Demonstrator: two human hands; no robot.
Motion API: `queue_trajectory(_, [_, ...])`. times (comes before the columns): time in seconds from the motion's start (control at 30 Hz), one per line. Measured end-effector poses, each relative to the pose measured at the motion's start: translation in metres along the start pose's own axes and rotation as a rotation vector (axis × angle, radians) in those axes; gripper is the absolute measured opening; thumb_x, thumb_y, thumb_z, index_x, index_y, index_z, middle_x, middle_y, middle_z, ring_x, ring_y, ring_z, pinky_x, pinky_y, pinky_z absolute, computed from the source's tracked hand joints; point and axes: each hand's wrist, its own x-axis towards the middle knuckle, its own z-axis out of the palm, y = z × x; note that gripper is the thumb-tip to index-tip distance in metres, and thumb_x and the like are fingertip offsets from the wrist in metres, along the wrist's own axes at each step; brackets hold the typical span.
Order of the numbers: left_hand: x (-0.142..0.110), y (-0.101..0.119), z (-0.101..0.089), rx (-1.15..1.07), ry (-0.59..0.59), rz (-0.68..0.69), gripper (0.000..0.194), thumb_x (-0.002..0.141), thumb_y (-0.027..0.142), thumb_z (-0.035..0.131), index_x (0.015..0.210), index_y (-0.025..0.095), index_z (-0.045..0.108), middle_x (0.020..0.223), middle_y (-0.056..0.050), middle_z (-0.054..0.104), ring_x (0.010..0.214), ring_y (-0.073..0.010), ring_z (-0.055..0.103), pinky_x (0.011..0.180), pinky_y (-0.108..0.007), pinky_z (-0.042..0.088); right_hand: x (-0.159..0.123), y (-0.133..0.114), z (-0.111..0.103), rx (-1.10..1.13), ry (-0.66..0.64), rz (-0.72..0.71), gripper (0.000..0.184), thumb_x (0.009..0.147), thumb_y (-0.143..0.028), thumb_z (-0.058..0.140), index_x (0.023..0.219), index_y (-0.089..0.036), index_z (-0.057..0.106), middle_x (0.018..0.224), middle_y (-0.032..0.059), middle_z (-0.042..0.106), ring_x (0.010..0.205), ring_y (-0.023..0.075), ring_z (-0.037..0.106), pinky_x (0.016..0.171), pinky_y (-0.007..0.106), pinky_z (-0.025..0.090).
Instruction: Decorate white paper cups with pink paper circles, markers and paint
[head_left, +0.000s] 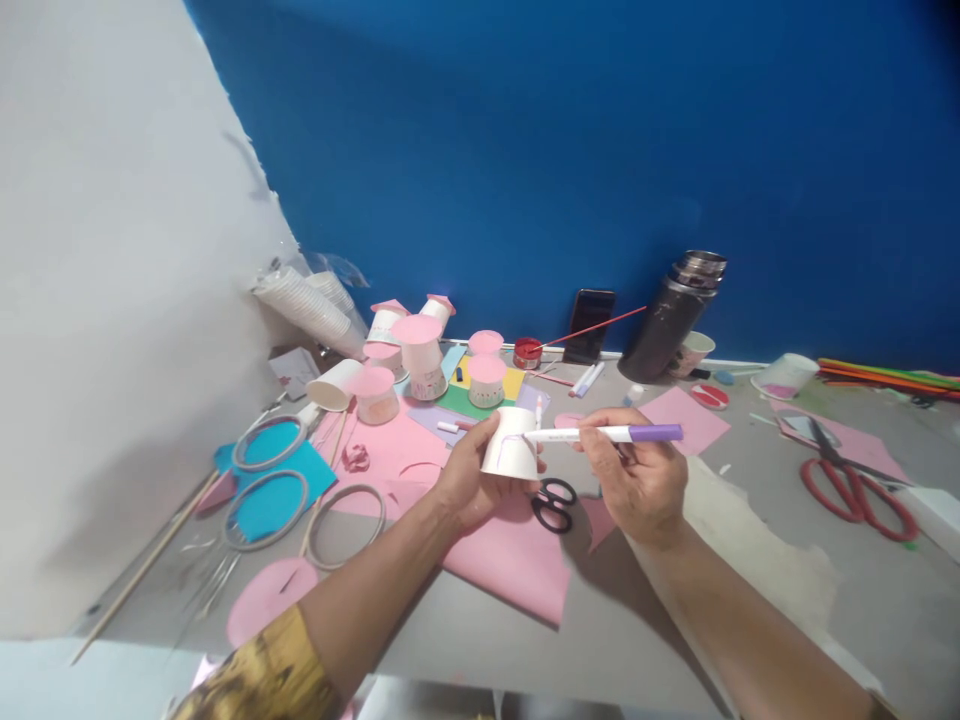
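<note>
"What is around us?"

"A blue wall (525,150) stands behind our grey counter (450,645), and a white wall (112,300) is by its left edge."

"How do we grip?"

"Our left hand (472,485) has its grip closed around one white cup (510,457), up over the middle of the counter. Our right hand (641,485) has its grip pinched together on one purple marker (652,433). The tip is at the cup's side, by purple lines."

"What can we count?"

"Three grey rings (306,500) near the left edge. Two pairs of scissors: black ones (553,505) near the middle, red ones (855,490) near the right edge. By the back edge, we see one dark bottle (667,320), one phone (590,325) and seven pink tops (417,328) on cups."
</note>
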Motion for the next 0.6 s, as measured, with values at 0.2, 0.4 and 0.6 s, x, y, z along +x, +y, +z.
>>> queue_trajectory(0.2, [0.0002, 0.0013, -0.0015, -0.025, -0.034, -0.012, 0.048, 0.099, 0.045, 0.046, 0.119, 0.005, 0.064, 0.088, -0.017, 0.070, 0.073, -0.0286, 0.069, 0.061, -0.041, 0.057, 0.0006, 0.0002, -0.0009, -0.004, 0.060, 0.017, 0.007, 0.095, -0.025, 0.065, 0.090, -0.020, 0.068, 0.068, -0.0024, 0.070, 0.046, 0.0091, 0.055, 0.047, 0.021, 0.046])
queue_trajectory(0.4, [-0.0002, 0.0005, -0.0008, -0.022, -0.019, -0.009, 0.049, 0.100, 0.044, 0.044, 0.122, 0.004, 0.063, 0.091, -0.019, 0.072, 0.075, -0.0297, 0.070, 0.060, -0.041, 0.057, 0.0001, -0.0008, -0.0003, 0.011, -0.006, -0.002, 0.010, 0.096, -0.026, 0.063, 0.091, -0.019, 0.068, 0.074, 0.0010, 0.073, 0.046, 0.0094, 0.055, 0.046, 0.022, 0.045])
queue_trajectory(0.6, [0.0000, 0.0012, -0.0021, -0.039, -0.032, 0.001, 0.048, 0.098, 0.044, 0.048, 0.120, 0.004, 0.064, 0.087, -0.018, 0.071, 0.073, -0.0287, 0.070, 0.061, -0.041, 0.058, 0.0014, -0.0006, -0.0013, -0.049, 0.069, 0.017, 0.010, 0.094, -0.027, 0.066, 0.086, -0.020, 0.068, 0.067, -0.0023, 0.070, 0.046, 0.0096, 0.056, 0.047, 0.021, 0.046])
